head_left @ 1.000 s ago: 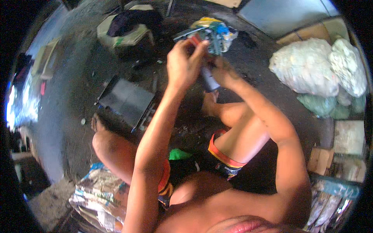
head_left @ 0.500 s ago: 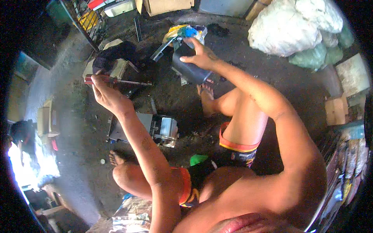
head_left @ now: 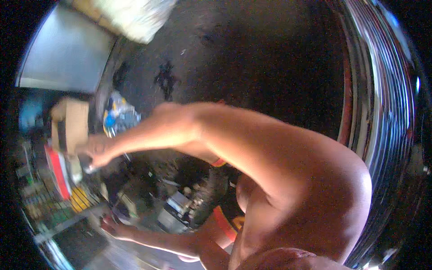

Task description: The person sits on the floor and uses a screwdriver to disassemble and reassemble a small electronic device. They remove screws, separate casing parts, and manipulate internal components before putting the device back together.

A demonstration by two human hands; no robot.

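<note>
My left hand [head_left: 114, 228] is stretched out at the lower left, closed round the dark red handle of a screwdriver [head_left: 106, 219]. Motion blurs it, and the shaft is hard to make out. My right arm reaches far to the left. Its hand [head_left: 98, 150] is smeared, close to a cardboard box [head_left: 75, 121]; a small pale spot shows at its fingertips, too blurred to name. On the ground between my arms and legs sits a boxy metal device [head_left: 173, 216] with a lighter, shiny part on top.
A crumpled bag in blue, yellow and white [head_left: 120, 116] lies beyond my right forearm. At the left are a red and white case [head_left: 58, 173] and a yellow crate [head_left: 81, 199]. A grey panel [head_left: 67, 49] and a big white sack [head_left: 135, 15] stand farther off. Corrugated sheeting [head_left: 387, 81] lines the right.
The view has swung round to the left. My right hand has left the dark casing it was touching and stretches toward the cardboard box. My left hand still has the screwdriver.
</note>
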